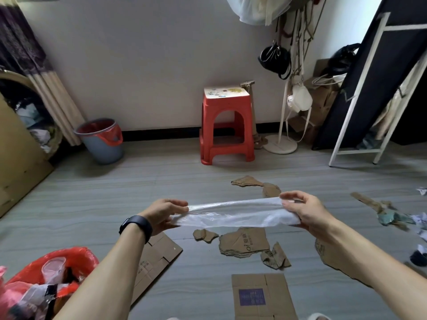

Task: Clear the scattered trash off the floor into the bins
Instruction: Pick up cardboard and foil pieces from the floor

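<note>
A clear plastic bag (233, 214) is stretched level between my two hands above the floor. My left hand (165, 213) pinches its left end, and my right hand (305, 211) grips its right end. Under and around it lie torn cardboard pieces (245, 242), a flat cardboard sheet with a purple label (262, 296) and another flat sheet (157, 257). More cardboard scraps (256, 184) lie farther off. A grey bin with a red liner (101, 139) stands by the wall at left. A full red trash bag (46, 280) sits at the bottom left.
A red plastic stool (227, 125) stands against the wall ahead. To its right is a white coat stand base (279, 144) and a leaning white frame (360, 93). Paper and cardboard litter (390, 215) lies at the right. A big cardboard panel (16, 158) leans at left.
</note>
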